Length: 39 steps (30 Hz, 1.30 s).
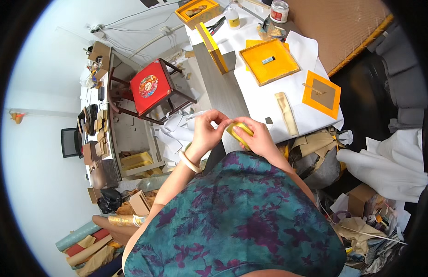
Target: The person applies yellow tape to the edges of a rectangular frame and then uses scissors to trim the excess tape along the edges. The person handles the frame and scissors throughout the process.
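Observation:
Held in front of my torso is a small yellow piece with a rounded edge (239, 132); whether it is a pad or a little covered box I cannot tell. My right hand (259, 138) grips it, the thumb lying across its face. At its left edge, the fingertips of my left hand (206, 133) are pinched together. A thin pale stick (191, 117) pokes out on the far side of the left hand, seemingly held in it. What the left fingertips pinch is too small to make out. A cream bangle (190, 162) circles my left wrist.
On the white-covered table (251, 104) ahead lie a yellow tray (253, 64) with a small tube, an orange framed panel (334, 96) and a folded cream strip (286, 114). A glue bottle (232, 18) stands farther back. A red-seated chair (151, 87) is at the left.

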{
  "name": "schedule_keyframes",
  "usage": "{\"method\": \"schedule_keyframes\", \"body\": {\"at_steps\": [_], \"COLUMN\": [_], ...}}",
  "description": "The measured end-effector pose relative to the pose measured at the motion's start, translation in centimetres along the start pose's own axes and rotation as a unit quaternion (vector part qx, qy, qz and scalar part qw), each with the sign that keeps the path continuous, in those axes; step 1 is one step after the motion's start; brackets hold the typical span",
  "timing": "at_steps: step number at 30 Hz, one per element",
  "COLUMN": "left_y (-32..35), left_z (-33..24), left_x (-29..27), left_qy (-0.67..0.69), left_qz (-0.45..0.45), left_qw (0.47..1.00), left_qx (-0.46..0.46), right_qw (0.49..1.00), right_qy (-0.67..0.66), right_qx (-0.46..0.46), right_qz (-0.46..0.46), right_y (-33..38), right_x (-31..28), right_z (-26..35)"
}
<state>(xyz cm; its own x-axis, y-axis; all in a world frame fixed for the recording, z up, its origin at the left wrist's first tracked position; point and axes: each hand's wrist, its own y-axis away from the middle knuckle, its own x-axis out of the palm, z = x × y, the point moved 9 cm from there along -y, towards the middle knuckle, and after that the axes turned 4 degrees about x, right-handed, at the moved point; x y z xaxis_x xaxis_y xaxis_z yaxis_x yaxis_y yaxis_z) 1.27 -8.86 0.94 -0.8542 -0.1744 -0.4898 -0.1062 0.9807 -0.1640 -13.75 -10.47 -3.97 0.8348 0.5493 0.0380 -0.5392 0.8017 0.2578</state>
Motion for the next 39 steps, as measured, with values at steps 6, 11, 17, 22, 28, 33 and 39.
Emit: {"method": "schedule_keyframes", "body": {"at_steps": [6, 11, 17, 22, 28, 33, 39], "left_y": [-11.5, -19.6, -24.1, -27.9, -30.7, -32.3, -33.1], "left_z": [3.6, 12.0, 16.6, 18.5, 17.6, 18.0, 18.9], "left_x": [-5.5, -6.0, -6.2, -5.9, -6.8, -6.2, -5.6], "left_qy": [-0.021, 0.06, 0.131, 0.197, 0.171, 0.143, 0.142], "left_qz": [0.013, 0.109, 0.212, 0.276, 0.221, 0.243, 0.235], "left_qw": [0.999, 0.992, 0.968, 0.937, 0.96, 0.959, 0.96], "left_qx": [0.046, 0.025, -0.015, -0.08, 0.008, -0.027, -0.052], "right_qw": [0.964, 0.942, 0.897, 0.939, 0.87, 0.938, 0.893], "right_qy": [0.219, 0.237, 0.293, -0.041, 0.243, -0.001, 0.218], "right_qx": [-0.026, 0.065, 0.09, 0.181, 0.099, 0.052, 0.03], "right_qz": [-0.146, -0.227, -0.318, -0.289, -0.417, -0.343, -0.392], "right_y": [-12.0, -18.3, -21.9, -24.1, -25.3, -26.1, -25.8], "right_x": [0.5, 1.5, 2.5, 3.9, 1.4, 0.5, -1.6], "right_z": [3.5, 3.2, 4.3, 1.9, 3.9, 1.8, 2.5]}}
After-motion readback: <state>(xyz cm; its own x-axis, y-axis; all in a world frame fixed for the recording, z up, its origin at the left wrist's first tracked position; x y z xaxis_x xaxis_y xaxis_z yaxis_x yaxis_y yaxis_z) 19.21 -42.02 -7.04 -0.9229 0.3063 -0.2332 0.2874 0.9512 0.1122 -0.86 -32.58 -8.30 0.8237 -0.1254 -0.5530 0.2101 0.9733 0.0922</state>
